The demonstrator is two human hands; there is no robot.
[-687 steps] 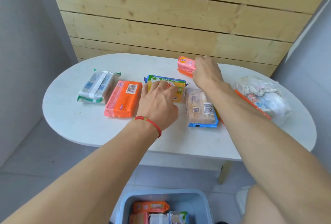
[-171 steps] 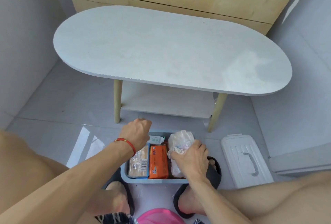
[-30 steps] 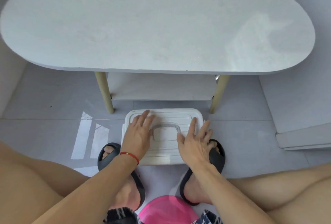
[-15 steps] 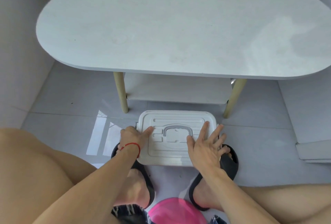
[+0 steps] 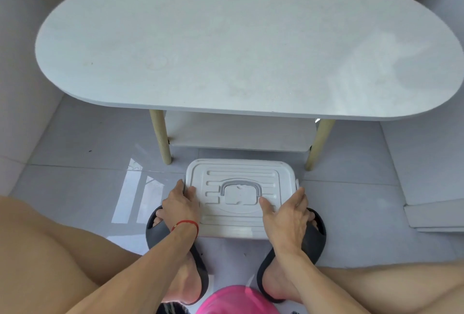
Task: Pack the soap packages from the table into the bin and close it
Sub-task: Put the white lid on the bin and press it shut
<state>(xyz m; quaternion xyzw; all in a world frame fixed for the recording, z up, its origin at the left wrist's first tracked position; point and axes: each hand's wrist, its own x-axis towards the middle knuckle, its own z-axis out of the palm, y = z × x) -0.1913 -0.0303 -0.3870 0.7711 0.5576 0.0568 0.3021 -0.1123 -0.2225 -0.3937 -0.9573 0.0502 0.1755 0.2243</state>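
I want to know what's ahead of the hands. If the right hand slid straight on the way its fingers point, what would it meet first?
Probably the right table leg. The right hand points forward along the bin lid's right edge, with only bare floor between, though depth is unclear.

soap packages hidden under lid (image 5: 241,188)

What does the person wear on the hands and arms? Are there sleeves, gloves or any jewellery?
Both arms are bare, with no sleeves and no gloves. The left hand has a thin red string bracelet around its wrist. The right hand and its wrist carry nothing.
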